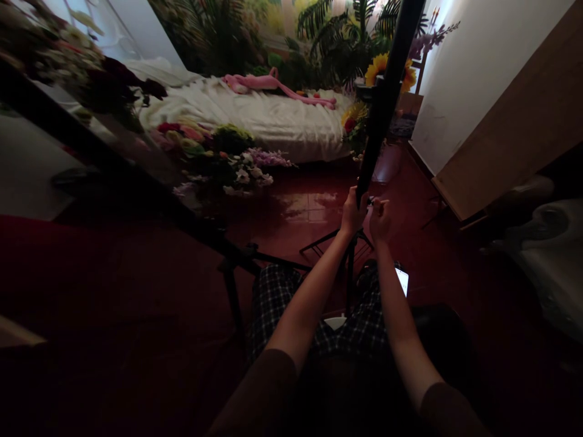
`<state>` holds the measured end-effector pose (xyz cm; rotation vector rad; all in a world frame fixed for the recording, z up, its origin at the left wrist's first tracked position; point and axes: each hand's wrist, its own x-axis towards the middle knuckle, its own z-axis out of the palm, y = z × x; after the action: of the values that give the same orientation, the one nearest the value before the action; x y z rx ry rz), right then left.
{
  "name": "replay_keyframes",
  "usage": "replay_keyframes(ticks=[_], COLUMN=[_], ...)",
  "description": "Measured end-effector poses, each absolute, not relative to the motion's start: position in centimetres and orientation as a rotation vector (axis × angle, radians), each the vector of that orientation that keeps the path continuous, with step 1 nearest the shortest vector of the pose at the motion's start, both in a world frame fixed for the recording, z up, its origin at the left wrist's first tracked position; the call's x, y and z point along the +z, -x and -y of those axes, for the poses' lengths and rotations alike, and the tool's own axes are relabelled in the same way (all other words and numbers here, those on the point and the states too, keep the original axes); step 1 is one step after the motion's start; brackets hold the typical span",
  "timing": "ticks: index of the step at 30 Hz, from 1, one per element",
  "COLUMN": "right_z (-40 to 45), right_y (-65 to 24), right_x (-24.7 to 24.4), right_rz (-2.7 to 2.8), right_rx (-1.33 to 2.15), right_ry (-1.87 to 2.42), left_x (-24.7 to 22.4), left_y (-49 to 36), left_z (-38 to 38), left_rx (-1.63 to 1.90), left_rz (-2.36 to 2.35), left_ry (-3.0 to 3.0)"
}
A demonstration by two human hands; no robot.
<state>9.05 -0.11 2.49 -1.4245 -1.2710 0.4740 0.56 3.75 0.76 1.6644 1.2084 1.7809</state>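
Observation:
A black light stand (381, 109) rises in front of me, its lower legs (319, 244) spread over the floor between my knees. My left hand (353, 211) is wrapped around its pole. Just right of the pole, my right hand (380, 221) is closed, with its fingers at a small dark knob (370, 201) on the stand. The dim light partly hides the fingertips there. Higher up, a dark clamp-like collar (371, 92) sits on the pole.
A second black pole (136, 182) slants across the left side. Artificial flowers (246, 164) edge a white-draped platform (282, 127) with a pink plush toy (259, 82). A lit phone (401, 281) lies by my right thigh. A wooden panel (496, 121) and a pale carved piece (546, 243) stand right.

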Motion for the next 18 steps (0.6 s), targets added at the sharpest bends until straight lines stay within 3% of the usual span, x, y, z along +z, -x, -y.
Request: replay_keyframes(ticks=[11, 18], right_z=[-0.7, -0.6], right_y=[-10.8, -10.5], right_x=[3.7, 3.4], right_rz=[1.447, 1.379], right_rx=[0.487, 0.47], right_ry=[1.343, 1.363], left_x=[1.6, -6.2], left_y=[0.2, 9.1], left_z=[-2.5, 7.1], left_rx=[1.684, 1.407], left_rz=[-1.123, -1.536], left_ry=[-1.598, -1.448])
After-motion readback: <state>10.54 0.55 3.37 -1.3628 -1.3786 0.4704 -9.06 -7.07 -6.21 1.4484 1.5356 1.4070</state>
